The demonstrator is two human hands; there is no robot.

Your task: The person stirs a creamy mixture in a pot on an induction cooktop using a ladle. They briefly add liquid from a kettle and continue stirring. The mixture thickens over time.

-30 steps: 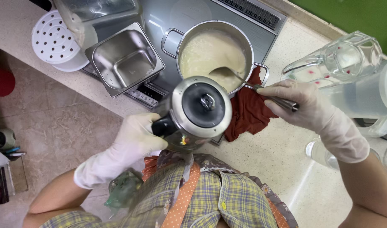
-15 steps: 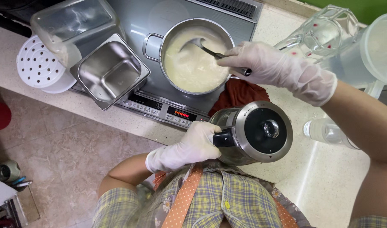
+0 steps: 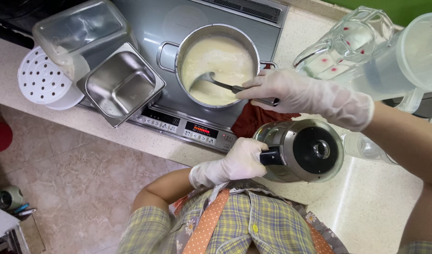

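The right hand, gloved, is closed around the handle of a metal ladle at centre frame; the ladle bowl is submerged at the left side of the pale, creamy liquid in the steel pot. The left hand, also gloved, is clamped on the black handle of a steel kettle at centre right, which stands on the bench just in front of the cooktop. The ladle is judged stiff and light; its thin handle may be slippery under a glove and is best taken near the end, clear of the pot rim. The kettle is judged rigid and, if filled, heavy; take hold only at the insulated handle, since the polished body may be hot. The pot sits on a grey induction cooktop with an illuminated control strip along its front edge. A dark red cloth lies between cooktop and kettle. At upper left, a square steel pan rests on the cooktop corner, beside a clear plastic tub and a white perforated disc. Clear jugs occupy the upper right. The bench is pale speckled stone; the floor at lower left is beige tile.
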